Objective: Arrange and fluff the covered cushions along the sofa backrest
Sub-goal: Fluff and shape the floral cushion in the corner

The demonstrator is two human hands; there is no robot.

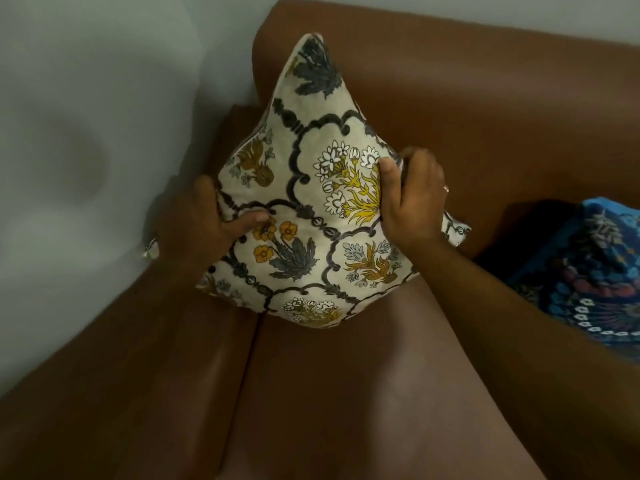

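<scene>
While the left hand (pixel 202 223) clasps the left edge of the cream floral cushion (pixel 311 209), thumb pressed on its front, the right hand (pixel 412 199) pinches its right edge. Standing on one corner, the cushion rests on the brown sofa (pixel 346 393) seat at the far left, against the backrest. A blue patterned cushion (pixel 595 271) lies at right.

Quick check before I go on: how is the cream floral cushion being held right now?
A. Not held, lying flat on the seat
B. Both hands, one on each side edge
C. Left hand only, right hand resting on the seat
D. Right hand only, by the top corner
B: the left hand grips the left edge and the right hand pinches the right edge of the cream floral cushion, which stands on a corner against the sofa backrest.
</scene>
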